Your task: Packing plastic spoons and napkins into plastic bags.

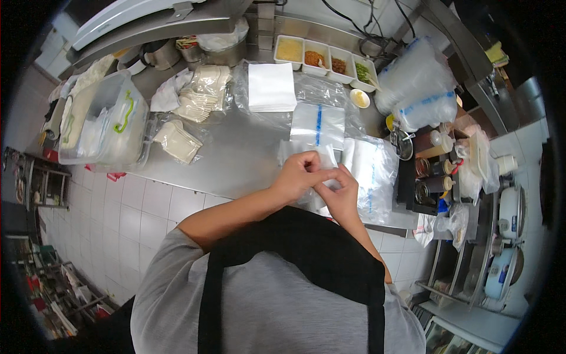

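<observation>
Close in front of my body, at the table's near edge, my left hand [299,175] and my right hand [339,193] meet with fingers pinched together. Between them is a thin white sheet [326,156], paper or plastic, I cannot tell which; the fingers partly cover it. Just beyond lies a stack of clear plastic bags [306,121] with a blue printed strip. More plastic bags [377,177] with blue print lie flat beside my right hand. Farther back, a stack of white paper sheets [271,88] rests on clear plastic wrapping.
Bagged beige napkins [178,141] lie on the steel table [236,159], right of a clear plastic bin [106,127]. White tubs of toppings [289,49] line the back. A bulky roll of plastic bags [415,76] and sauce bottles [435,144] stand right. An overhead steel shelf [177,26] overhangs the back left.
</observation>
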A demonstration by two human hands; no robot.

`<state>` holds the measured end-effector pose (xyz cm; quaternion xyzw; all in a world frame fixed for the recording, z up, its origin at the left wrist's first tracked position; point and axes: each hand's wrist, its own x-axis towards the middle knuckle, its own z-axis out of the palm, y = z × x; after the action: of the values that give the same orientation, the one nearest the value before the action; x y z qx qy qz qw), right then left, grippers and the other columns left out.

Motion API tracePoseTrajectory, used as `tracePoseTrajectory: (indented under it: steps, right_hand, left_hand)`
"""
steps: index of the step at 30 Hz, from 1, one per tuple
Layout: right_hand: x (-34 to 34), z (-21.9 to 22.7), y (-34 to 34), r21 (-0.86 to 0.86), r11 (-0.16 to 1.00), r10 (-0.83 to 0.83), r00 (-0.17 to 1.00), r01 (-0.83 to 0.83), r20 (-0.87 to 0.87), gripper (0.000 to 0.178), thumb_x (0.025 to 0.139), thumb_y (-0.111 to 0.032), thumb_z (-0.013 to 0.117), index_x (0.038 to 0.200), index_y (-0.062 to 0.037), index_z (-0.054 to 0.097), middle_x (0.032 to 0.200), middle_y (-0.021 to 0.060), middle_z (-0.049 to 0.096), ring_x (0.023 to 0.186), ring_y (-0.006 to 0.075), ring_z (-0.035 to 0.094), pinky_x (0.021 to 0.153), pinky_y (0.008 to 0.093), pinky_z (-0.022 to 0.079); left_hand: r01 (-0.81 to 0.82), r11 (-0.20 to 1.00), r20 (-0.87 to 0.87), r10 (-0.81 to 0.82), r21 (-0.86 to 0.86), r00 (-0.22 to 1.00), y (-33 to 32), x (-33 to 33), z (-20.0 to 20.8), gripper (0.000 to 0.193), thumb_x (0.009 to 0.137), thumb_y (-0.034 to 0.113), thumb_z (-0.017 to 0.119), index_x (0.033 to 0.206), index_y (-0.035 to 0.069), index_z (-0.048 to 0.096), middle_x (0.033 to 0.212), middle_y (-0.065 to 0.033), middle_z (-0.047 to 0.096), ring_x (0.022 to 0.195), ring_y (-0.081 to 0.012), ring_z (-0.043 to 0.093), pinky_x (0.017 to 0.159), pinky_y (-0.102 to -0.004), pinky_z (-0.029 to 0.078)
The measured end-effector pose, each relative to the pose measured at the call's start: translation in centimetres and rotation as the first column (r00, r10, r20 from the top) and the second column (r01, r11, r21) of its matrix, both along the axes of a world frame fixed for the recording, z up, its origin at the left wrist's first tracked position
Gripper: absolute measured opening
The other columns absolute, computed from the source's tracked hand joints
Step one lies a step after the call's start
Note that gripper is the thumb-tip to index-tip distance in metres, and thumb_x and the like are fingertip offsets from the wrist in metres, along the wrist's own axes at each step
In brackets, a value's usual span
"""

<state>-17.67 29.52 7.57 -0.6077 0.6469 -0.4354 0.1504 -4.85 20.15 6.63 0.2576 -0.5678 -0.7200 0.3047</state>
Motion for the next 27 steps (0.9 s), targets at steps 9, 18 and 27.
tracePoseTrajectory:
  steps: [9,18,27]
  right_hand:
    - [-0.2,-0.9,-2.7,-0.206,0.972,-0.037,0.938,0.115,0.346,0.011,0.082,-0.009,0.071,0.092,-0.0038,0.071,0.096,0.0132,0.068,0.09,0.0213,0.064,0.081,0.032,0.05]
    - [-5.7,-9.0,-4.0,0.054,0.955,-0.295,0.948,0.291,0.119,0.013,0.079,-0.013,0.074,0.083,-0.0019,0.071,0.086,0.0192,0.071,0.109,0.0436,0.061,0.101,0.0408,0.043]
    - [-4.7,1.5,0.9,-0.1,0.974,-0.212,0.973,0.203,-0.093,0.025,0.073,-0.007,0.077,0.094,-0.0077,0.064,0.092,0.013,0.066,0.092,0.0405,0.061,0.104,0.0476,0.04]
  left_hand:
    - [-0.051,0.339,0.018,0.197,-0.939,0.98,-1.2,0.3,8.0,0.02,0.072,0.008,0.073,0.083,0.008,0.056,0.078,-0.0076,0.051,0.068,-0.0265,0.056,0.062,-0.0355,0.048]
    - [0.291,0.418,0.377,0.139,-0.86,0.916,-4.6,1.1,-0.1,0.008,0.075,-0.001,0.063,0.079,0.005,0.06,0.097,-0.008,0.061,0.08,-0.0286,0.064,0.068,-0.0381,0.051]
    - [0.39,0.482,0.516,0.159,-0.784,0.841,-3.4,-0.7,0.1,0.036,0.074,-0.003,0.061,0.109,0.001,0.065,0.126,-0.0141,0.058,0.101,-0.0338,0.063,0.086,-0.0409,0.053]
